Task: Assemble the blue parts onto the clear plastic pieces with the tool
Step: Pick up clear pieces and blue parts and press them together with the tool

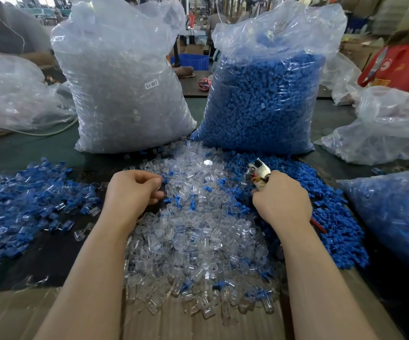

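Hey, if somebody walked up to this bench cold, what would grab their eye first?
Two tall plastic bags at the back: the left bag full of clear pieces, the right bag full of blue parts. In front, a clear pile runs between the arms, with blue heaps either side. The right hand grips a tool; the left hand curls at the pile's edge.

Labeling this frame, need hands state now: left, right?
Left hand: fingers curled over the clear pieces; whether it holds one cannot be told.
Right hand: gripping the tool.
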A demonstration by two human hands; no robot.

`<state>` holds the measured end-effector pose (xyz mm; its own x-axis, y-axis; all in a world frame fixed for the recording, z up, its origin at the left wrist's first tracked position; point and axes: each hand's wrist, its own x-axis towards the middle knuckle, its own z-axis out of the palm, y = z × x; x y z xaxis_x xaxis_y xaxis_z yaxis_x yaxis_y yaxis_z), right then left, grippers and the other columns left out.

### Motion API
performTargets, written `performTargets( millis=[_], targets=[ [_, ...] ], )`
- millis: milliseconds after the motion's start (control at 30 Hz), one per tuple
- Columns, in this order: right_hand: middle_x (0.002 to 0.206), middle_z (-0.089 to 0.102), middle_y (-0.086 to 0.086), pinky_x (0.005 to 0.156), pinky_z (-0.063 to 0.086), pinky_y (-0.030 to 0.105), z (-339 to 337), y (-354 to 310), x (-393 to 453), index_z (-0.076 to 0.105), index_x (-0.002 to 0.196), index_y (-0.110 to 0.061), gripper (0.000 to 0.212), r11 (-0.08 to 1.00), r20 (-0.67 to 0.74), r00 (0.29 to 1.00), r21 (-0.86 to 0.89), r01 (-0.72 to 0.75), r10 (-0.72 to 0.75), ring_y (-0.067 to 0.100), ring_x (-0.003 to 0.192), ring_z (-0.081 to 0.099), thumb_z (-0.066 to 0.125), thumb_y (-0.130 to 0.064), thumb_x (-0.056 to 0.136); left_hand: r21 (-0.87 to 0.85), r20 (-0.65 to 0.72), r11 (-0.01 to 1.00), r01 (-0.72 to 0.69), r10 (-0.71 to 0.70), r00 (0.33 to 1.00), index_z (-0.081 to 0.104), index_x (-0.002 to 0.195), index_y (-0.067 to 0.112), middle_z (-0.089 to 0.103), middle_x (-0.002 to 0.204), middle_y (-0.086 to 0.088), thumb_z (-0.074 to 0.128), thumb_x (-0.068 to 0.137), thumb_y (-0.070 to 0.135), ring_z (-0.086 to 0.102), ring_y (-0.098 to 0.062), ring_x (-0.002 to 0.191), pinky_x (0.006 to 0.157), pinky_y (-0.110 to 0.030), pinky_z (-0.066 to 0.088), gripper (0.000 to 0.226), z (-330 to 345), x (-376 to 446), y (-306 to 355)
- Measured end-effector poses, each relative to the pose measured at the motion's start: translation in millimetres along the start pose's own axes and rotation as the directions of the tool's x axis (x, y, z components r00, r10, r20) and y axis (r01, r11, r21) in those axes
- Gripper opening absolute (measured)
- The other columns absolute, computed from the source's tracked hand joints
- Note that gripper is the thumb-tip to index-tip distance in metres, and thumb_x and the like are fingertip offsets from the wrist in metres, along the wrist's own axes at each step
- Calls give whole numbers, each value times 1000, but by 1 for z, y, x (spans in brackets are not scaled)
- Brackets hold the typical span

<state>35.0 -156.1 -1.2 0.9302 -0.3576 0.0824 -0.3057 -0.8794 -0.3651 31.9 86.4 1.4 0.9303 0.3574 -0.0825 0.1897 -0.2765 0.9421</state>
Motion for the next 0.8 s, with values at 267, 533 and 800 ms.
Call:
performTargets(
  millis=[267, 533, 800],
  targets=[
    [82, 64, 1, 72, 49, 39, -5, -4, 1, 61, 84, -19, 22, 913, -75, 994, 393, 108, -85, 27, 80, 59, 67, -40, 87, -248, 233, 969, 9, 51, 971, 73, 93, 11, 76, 82, -7, 77, 81, 8, 73, -15, 80, 72, -21, 58, 13, 18, -13, 16],
    [76, 68, -14, 72, 50, 26, -11, -12, -3, 68, 83, -26, 6, 692, -104, 971, 686, 226, -215, 4, 75, 62, 72, -23, 86, -377, 274, 926, 13, 98, 957, 70, 95, 7, 77, 84, -7, 64, 92, 4, 74, -14, 77, 65, -19, 58, 7, 41, -27, 29],
    [68, 66, -16, 72, 50, 24, -11, -26, -12, 65, 77, -28, 15, 621, -69, 942, 736, 270, -327, 1, 70, 61, 75, -18, 84, -402, 276, 915, 28, 93, 957, 73, 84, 16, 70, 66, 4, 74, 85, 8, 63, -4, 61, 61, -18, 54, 8, 61, -39, 31]
  ],
)
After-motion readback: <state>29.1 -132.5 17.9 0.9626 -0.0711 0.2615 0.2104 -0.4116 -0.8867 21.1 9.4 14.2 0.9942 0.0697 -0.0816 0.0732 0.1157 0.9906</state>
